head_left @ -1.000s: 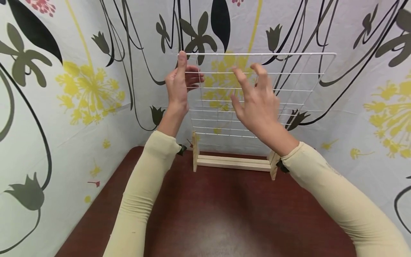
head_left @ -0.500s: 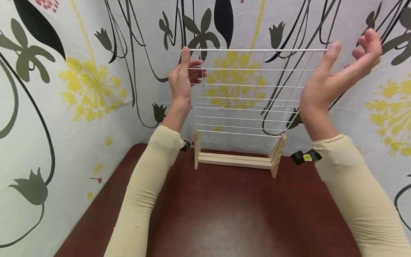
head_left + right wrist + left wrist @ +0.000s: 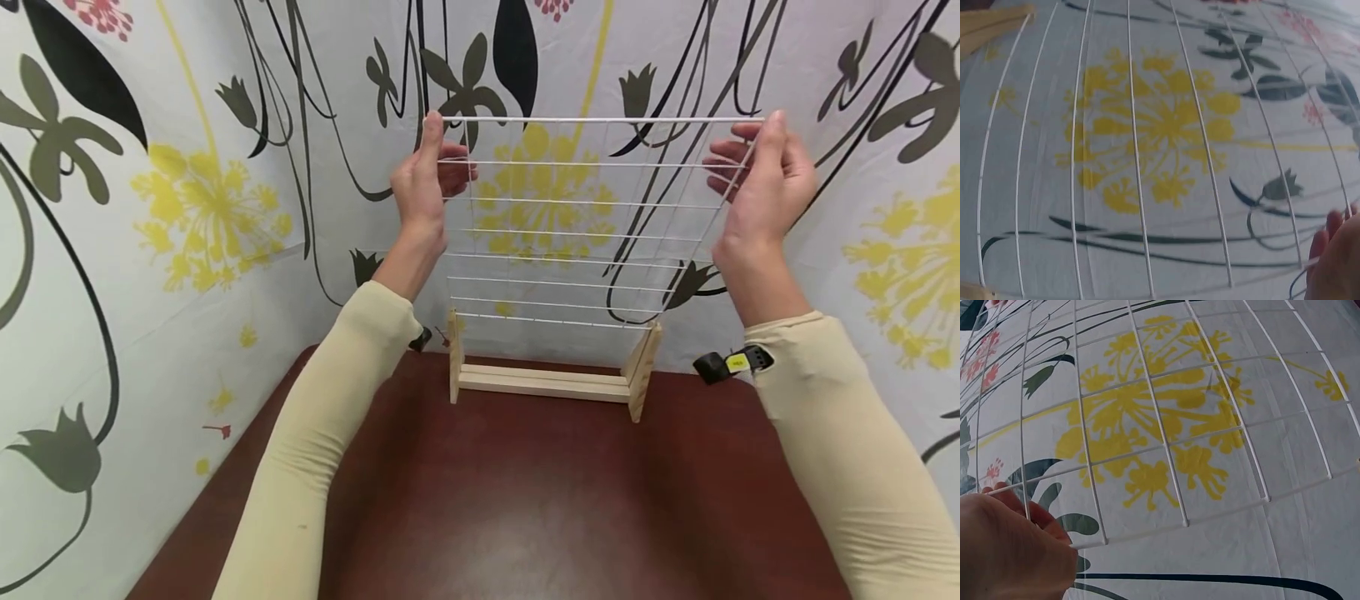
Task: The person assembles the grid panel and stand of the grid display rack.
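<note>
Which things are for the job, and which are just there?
For the job, it seems:
white wire rack
left hand and right hand, gripping it
wooden stand below

Just there:
flowery backdrop
dark red table
black device at the right wrist

The rack (image 3: 585,202) looks smooth metal, the stand (image 3: 543,385) matt wood.

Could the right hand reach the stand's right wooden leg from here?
Probably yes: nothing shows between the right hand and that wooden leg, though the hand must likely first release the wire rack.
</note>
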